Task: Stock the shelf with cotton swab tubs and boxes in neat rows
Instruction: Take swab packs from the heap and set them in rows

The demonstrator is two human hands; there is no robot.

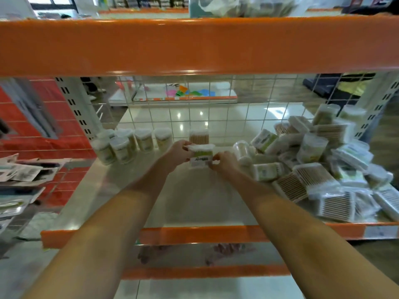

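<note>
A clear plastic cotton swab tub point(199, 156), white-topped and banded with a green and white label, is held upright between both hands just above the pale, glossy shelf board point(190, 203). It is gripped at its upper left rim by the curled fingers of the left hand point(180, 152), and pinched at its lower right edge by the fingertips of the right hand point(222, 164). Directly behind it, a tub of wooden-stemmed swabs point(199, 136) stands against the white wire grid back panel point(216, 108). To the left, a row of upright cylindrical tubs point(133, 143) is lined along the back, with two more set just in front at the left end. At the right, a loose heap of tubs and flat rectangular boxes point(319, 167) is piled, transparent, with tan stems and white tips showing through; some tubs lie on their sides. A broad bare stretch of board is left open between the row and the heap and toward the front. The shelf is edged in front by an orange lip point(194, 235), and is overhung by a thick orange beam point(194, 46). A slotted grey upright point(75, 108) bounds the left side.
</note>
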